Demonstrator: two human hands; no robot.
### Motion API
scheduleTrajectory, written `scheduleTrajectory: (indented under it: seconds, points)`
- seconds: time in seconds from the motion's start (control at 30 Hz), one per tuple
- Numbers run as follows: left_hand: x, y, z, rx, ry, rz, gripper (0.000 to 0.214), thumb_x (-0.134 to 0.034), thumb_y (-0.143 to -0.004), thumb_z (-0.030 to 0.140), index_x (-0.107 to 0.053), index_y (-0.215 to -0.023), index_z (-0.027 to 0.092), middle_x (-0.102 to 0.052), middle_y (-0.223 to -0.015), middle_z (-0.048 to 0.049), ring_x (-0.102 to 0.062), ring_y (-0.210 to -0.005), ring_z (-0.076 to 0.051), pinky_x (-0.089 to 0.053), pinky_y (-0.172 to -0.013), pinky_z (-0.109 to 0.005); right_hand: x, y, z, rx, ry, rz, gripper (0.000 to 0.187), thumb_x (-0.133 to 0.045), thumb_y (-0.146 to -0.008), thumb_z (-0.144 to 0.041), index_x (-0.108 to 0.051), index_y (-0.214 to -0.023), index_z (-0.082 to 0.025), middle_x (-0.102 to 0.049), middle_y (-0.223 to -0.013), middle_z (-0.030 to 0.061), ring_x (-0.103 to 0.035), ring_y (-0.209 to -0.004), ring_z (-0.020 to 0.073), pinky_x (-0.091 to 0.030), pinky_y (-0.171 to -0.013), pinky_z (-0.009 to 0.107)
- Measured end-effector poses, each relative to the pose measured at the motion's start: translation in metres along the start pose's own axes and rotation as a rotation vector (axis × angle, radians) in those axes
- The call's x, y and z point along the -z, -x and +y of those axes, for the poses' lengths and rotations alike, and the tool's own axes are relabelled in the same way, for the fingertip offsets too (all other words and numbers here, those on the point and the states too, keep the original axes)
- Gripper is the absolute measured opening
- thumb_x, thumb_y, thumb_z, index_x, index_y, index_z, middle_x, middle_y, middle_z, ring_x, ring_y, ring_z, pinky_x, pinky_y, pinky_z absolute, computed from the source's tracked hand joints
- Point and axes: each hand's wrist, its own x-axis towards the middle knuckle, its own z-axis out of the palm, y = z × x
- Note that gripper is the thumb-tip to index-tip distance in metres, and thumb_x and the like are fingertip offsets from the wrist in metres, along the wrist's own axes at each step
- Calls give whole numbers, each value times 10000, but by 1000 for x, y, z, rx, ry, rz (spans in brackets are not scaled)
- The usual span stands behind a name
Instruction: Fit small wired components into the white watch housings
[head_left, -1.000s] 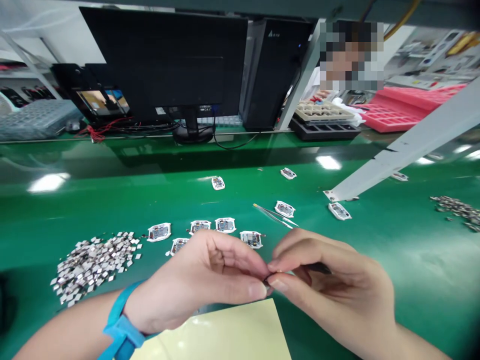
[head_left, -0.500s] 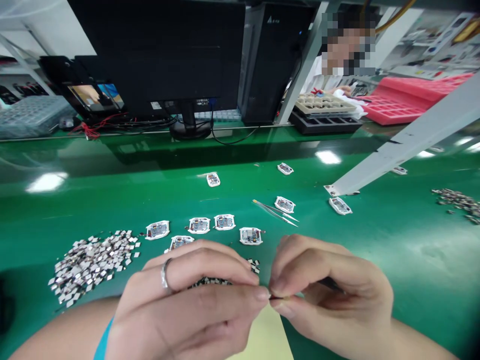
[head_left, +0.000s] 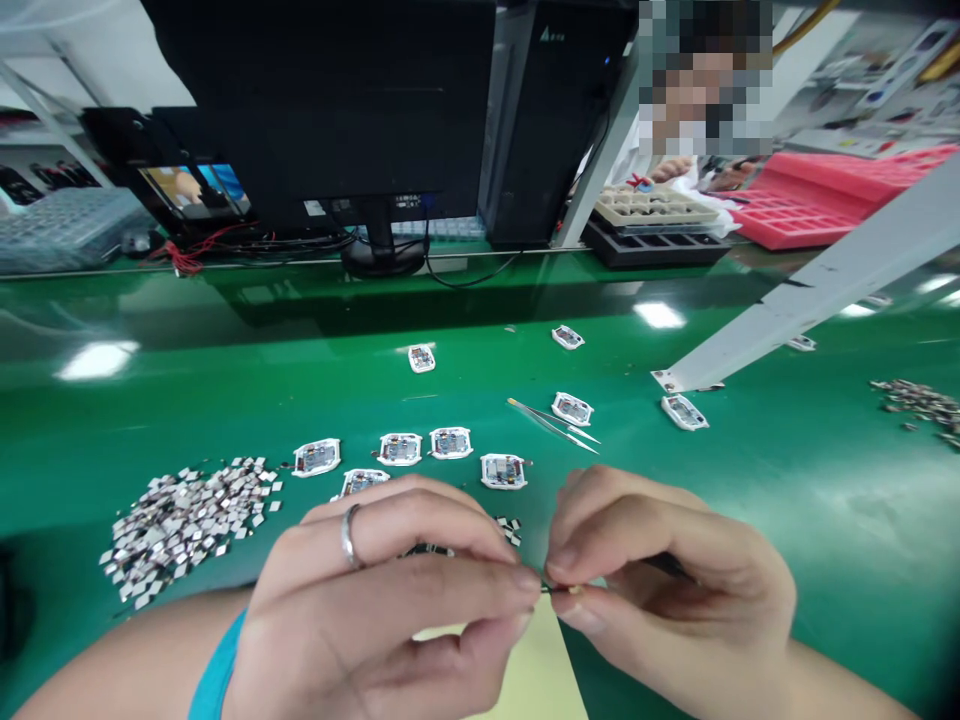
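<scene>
While pinched closed, hands (head_left: 397,610) (head_left: 675,585) hold a small part (head_left: 553,590).

Part (head_left: 574,590) at the fingertips of left hand (head_left: 390,590) and right hand (head_left: 660,560): mostly covered by the pinch, too small to identify. Dark object (head_left: 671,567) inside right hand: largely hidden by the fingers, kind unclear. Left hand hides the near side of one case (head_left: 365,480) and most of the dark bits (head_left: 510,530) beyond it; also covers the left of the yellow sheet (head_left: 551,670), whose near end runs off the bottom edge. Wristband (head_left: 217,670) cut off there too. Right-hand pile (head_left: 919,403): clipped by right edge, pieces too small to tell. Far right case (head_left: 802,343): partly behind the strut (head_left: 817,290). Monitor (head_left: 322,120): top cut off. Far person: head pixelated, hands indistinct.
</scene>
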Motion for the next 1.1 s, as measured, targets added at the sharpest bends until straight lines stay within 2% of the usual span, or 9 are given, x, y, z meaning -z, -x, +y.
scheduleTrajectory:
  seconds: [0.13, 0.37, 0.47, 0.6, 0.73, 0.87, 0.93, 1.03, 1.1]
  points:
    - [-2, 0, -3, -19, -19, -59, 98, -565, -731, 110, -621, -678, 171, -655, -668, 23, -622, -629, -59, -533, -597, -91, -2, 0, 3, 20, 49, 42, 143, -601, -688, -68, -553, -757, -183, -570, -642, -14, -518, -544, 72, -428, -462, 227]
    - [-9, 10, -17, -125, -130, 29, 78, -609, -710, 103, -615, -785, 126, -638, -776, -17, -597, -766, -91, -512, -709, -159, -8, 7, 16, -99, 63, 175, 102, -565, -735, -129, -514, -720, -216, -535, -621, -38, -483, -570, 70, -373, -453, 195]
    - [-16, 18, -30, -108, -182, 68, 104, -572, -740, 87, -600, -834, 121, -618, -800, -28, -573, -775, -102, -496, -710, -205, 6, -4, 29, -181, 182, 28, 58, -590, -734, -229, -539, -720, -205, -566, -686, -19, -474, -582, 76, -367, -470, 199]
    - [-28, 34, -53, 67, -162, -124, 182, -460, -804, 125, -596, -922, 153, -602, -802, -31, -558, -740, -118, -475, -656, -232, 16, -54, 72, -460, 785, -208, 243, -498, -784, -399, -575, -881, -190, -601, -784, 4, -467, -560, 80, -397, -540, 225]
    - [-45, 49, -74, 217, -83, -320, 181, -457, -784, 129, -623, -847, 168, -601, -805, -22, -567, -739, -129, -466, -687, -243, -20, -109, 128, -512, 952, -339, 366, -486, -788, -439, -569, -926, -111, -595, -895, 81, -547, -834, 159, -434, -755, 292]
    - [-53, 55, -86, 229, -99, -355, 175, -473, -749, 90, -624, -803, 159, -607, -763, -21, -570, -706, -134, -462, -677, -240, -66, -135, 163, -573, 1096, -419, 307, -454, -836, -350, -505, -1037, -123, -528, -1032, 73, -528, -907, 149, -453, -785, 354]
    - [-54, 55, -88, 235, -101, -364, 178, -468, -745, 84, -620, -804, 156, -607, -765, -24, -569, -702, -134, -460, -671, -238, -78, -140, 169, -588, 1139, -444, 302, -458, -836, -330, -494, -1059, -129, -516, -1057, 75, -523, -921, 153, -455, -788, 355]
    - [-54, 53, -89, 228, -84, -392, 186, -454, -750, 82, -614, -811, 156, -607, -779, -25, -570, -723, -137, -460, -679, -239, -68, -141, 168, -605, 1178, -456, 308, -464, -833, -327, -494, -1060, -121, -518, -1052, 78, -525, -918, 154, -456, -785, 353]
    - [-55, 51, -89, 215, -65, -423, 191, -446, -753, 82, -612, -814, 156, -608, -785, -25, -571, -736, -141, -461, -687, -244, -39, -135, 160, -629, 1203, -430, 310, -465, -832, -335, -499, -1048, -116, -525, -1035, 76, -529, -907, 152, -458, -779, 348]
